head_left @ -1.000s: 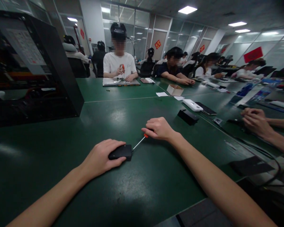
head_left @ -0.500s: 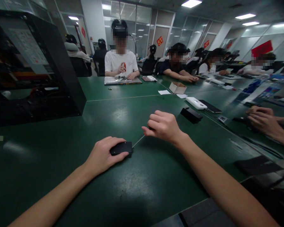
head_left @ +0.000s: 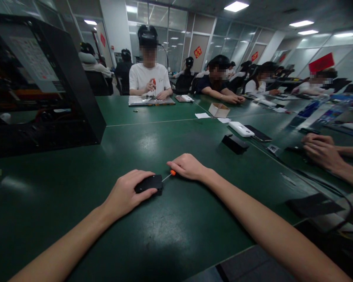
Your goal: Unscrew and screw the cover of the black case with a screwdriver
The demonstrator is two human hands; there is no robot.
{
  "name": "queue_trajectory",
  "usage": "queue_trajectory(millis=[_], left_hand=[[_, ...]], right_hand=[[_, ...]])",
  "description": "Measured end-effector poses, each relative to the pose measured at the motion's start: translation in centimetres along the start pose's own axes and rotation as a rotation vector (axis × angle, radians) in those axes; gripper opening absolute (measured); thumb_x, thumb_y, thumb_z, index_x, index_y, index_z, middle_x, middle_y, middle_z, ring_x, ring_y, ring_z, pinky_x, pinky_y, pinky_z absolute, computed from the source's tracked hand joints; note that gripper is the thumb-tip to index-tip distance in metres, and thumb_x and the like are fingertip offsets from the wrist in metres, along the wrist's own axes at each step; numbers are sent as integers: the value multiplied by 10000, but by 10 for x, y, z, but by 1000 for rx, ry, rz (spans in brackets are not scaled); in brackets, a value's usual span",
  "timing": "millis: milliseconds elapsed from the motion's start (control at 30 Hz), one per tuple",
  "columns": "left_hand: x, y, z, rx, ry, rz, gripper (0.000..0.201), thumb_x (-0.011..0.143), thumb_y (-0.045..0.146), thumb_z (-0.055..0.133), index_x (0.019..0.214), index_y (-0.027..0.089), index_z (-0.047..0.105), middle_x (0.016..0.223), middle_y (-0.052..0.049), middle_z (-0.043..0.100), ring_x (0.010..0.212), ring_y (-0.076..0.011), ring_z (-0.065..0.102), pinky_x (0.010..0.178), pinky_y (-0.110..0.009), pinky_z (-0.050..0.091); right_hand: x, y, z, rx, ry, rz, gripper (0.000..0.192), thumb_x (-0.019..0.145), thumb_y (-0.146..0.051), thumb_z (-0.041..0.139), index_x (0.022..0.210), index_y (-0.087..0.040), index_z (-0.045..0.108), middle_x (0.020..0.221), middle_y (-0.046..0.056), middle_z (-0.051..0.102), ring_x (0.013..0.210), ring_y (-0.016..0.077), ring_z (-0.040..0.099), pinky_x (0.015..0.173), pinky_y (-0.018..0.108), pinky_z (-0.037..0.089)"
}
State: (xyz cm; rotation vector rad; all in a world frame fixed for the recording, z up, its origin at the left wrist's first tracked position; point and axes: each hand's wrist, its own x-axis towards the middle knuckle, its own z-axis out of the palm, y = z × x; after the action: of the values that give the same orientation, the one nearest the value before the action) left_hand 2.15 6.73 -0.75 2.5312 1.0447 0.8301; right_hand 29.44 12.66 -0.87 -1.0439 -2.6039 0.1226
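A small black box-shaped device rests on the green table, gripped between the thumb and fingers of my left hand. My right hand is closed round a screwdriver, low over the table just right of the box. Only the orange collar of its handle and the thin metal shaft show; my fingers cover the rest. The shaft slopes down to the left and its tip meets the right end of the box. Whether the tip sits in a screw is too small to tell.
A large open computer case stands at the left. Beyond my right hand lie a black block, a white power bank and a small open carton. A co-worker's hands are at the right, with cables nearby. Another person sits opposite.
My right hand has come down and left, closer to the box, so less of the shaft shows and the orange collar is now visible. My left hand keeps its hold on the box.
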Motion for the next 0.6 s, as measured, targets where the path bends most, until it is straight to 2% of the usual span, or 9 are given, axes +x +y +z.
queue_trajectory(millis=[100,200,433,533,600], left_hand=[[0,1,-1,-32,7,-5,338,944,412,649,1200,191,653,1104,-81,731,987,-241,679,866,-356,529],[0,3,-2,-51,-6,9,339,938,385,663,1218,194,641,1127,-79,722,1016,-239,671,885,-351,527],[-1,4,0,-68,-3,17,363,909,350,698,1233,199,635,1136,-73,721,1026,-233,677,899,-345,541],[-1,2,-1,-58,12,2,365,906,368,693,1224,196,646,1131,-79,729,1013,-236,689,889,-349,552],[-1,2,-2,-52,33,-9,354,908,378,681,1211,197,657,1129,-83,736,1004,-239,699,885,-352,559]], right_hand=[[7,-5,10,-22,32,32,601,1077,-453,306,696,-158,664,680,38,657,605,104,521,615,270,247],[9,-8,10,-76,97,32,569,1060,-505,352,752,-161,685,716,45,675,635,117,552,602,276,241],[8,-20,12,-128,180,-183,514,1060,-498,352,839,-165,674,769,41,658,679,127,563,613,269,303],[10,-22,14,-59,210,-203,437,1059,-447,385,926,-158,684,845,64,662,772,149,583,682,261,370],[11,-22,15,44,177,-202,374,1054,-403,421,980,-148,685,891,75,667,811,152,596,719,255,407]])
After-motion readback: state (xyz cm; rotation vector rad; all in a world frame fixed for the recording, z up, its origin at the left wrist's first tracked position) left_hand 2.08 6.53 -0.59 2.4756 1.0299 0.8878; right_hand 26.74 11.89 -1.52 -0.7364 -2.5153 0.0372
